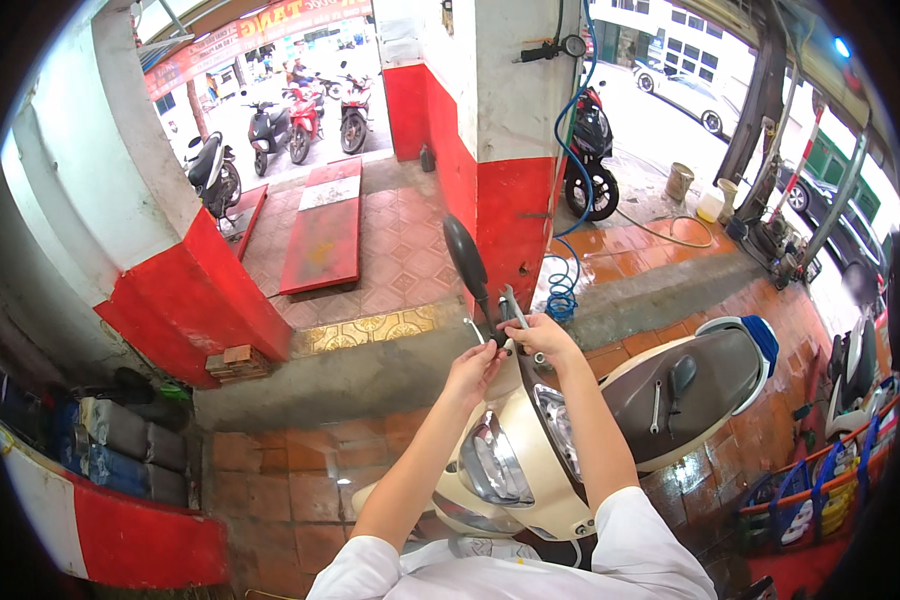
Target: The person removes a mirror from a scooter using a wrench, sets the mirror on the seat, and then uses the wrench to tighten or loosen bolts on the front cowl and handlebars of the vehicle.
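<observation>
A: State of the right grip [544,338]?

B: Wrapped firmly round a wrench [513,305]; the forked end is pointed upward, just beside the stem of the mirror [465,255], and what seems to be a ring end is seen below the fingers

A: And the left grip [476,368]?

B: Drawn in at the foot of the stem; whether the stem or some small part is pinched there cannot be told. A thin silver piece [470,326] is noted just beside the fingers, kind not identified

A: Mirror position?

B: At the front of the cream scooter [535,430], raised and leaned to the left; its foot is mostly covered by the two grips. A second mirror [681,374] and a spare wrench [656,407] are laid side by side on the seat [722,362]

A: Risks from here?

B: A slip is judged likeliest: if the fork is badly seated, a fitting could be rounded and knuckles could be knocked. If the stem is not braced, the mirror could be swung round by a hard pull. Should the scooter be jolted, the loose items could be slid off the curved seat onto the tiled floor [315,495], and glass cracked. That floor looks wet, so footing could also be lost
</observation>
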Demonstrator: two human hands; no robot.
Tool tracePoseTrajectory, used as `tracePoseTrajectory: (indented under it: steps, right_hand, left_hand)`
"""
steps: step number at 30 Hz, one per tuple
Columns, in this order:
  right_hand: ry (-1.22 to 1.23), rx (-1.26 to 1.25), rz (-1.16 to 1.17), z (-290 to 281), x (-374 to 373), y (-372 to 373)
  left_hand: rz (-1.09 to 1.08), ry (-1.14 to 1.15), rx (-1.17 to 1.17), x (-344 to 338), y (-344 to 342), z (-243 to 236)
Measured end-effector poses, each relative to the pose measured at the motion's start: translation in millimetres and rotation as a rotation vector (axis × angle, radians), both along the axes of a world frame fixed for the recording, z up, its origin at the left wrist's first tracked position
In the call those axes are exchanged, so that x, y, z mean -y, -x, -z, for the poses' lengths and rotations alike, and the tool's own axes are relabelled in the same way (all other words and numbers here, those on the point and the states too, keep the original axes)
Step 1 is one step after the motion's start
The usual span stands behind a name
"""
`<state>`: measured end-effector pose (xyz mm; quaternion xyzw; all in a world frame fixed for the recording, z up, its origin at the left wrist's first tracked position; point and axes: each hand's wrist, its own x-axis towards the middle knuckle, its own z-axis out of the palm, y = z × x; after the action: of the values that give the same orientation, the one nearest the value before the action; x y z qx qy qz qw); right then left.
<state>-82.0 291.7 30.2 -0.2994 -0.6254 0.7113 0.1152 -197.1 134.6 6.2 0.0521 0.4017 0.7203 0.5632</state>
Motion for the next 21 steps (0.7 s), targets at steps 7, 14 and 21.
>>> tracePoseTrajectory:
  steps: [7, 14, 21]
  right_hand:
    - [-0.096, -0.036, 0.132, -2.6, 20.2, -10.2]
    - [-0.006, 0.033, 0.001, -19.9, 10.5, -4.9]
    - [0.104, -0.045, 0.079, -10.7, 11.7, -4.3]
  left_hand:
    - [0.038, 0.024, -0.012, 6.3, 2.8, -1.5]
    - [0.005, -0.026, 0.050, 0.7, 6.0, 5.0]
    - [-0.011, -0.012, 0.073, -0.8, -0.4, -7.6]
